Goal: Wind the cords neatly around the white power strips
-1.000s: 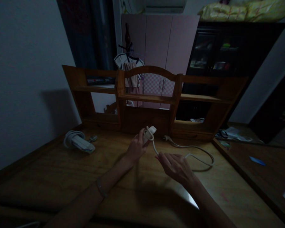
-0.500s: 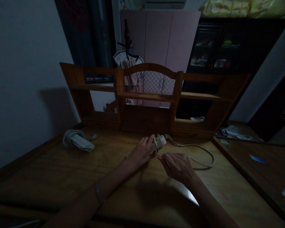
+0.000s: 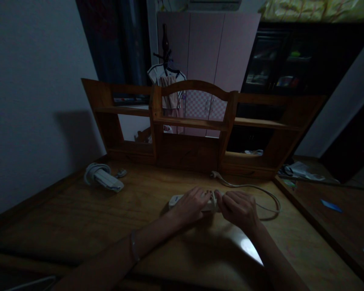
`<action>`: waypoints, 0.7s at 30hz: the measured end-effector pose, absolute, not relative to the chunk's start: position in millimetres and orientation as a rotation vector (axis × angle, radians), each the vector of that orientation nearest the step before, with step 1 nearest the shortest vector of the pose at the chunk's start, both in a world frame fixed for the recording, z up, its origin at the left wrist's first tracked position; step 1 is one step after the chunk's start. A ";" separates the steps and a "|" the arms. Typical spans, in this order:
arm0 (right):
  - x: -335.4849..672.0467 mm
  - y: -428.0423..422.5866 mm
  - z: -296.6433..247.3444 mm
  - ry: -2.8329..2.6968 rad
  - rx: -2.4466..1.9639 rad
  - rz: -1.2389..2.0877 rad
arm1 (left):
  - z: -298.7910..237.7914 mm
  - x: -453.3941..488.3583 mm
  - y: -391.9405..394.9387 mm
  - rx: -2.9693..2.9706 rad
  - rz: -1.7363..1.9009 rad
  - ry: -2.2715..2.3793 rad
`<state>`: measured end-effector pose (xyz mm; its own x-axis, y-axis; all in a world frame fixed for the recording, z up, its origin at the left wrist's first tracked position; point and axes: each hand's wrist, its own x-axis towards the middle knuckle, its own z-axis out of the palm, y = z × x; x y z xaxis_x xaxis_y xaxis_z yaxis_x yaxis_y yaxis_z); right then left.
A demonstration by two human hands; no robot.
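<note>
A white power strip [image 3: 175, 199] lies lengthwise just above the wooden desk, partly covered by my hands. My left hand [image 3: 193, 203] is closed over its middle, with the fingertips by a loop of cord around the strip. My right hand [image 3: 239, 207] is closed at the strip's right end, pinching the white power cord [image 3: 213, 199] close to that loop. From there the cord's loose length [image 3: 268, 195] curves right across the desk and back to a plug [image 3: 214, 174] near the shelf. How many turns circle the strip is hard to see.
At the desk's left lies another white power strip [image 3: 108, 180] with its cord coiled around it and its plug [image 3: 121, 173] beside it. A wooden shelf unit [image 3: 188, 123] spans the desk's back. A raised wooden edge [image 3: 315, 226] runs along the right, with a blue card [image 3: 331, 205] beyond.
The power strip has turned from slanted to nearly level and come lower, its left end now showing. Both hands have shifted slightly right, and my right hand has closed in on the strip.
</note>
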<state>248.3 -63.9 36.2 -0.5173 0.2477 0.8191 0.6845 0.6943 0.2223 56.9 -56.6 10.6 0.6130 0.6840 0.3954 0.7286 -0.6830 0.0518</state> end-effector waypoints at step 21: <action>252.3 -47.2 32.4 -2.079 -1.020 0.159 | -9.0 54.6 -57.4 -2.804 -0.815 -0.272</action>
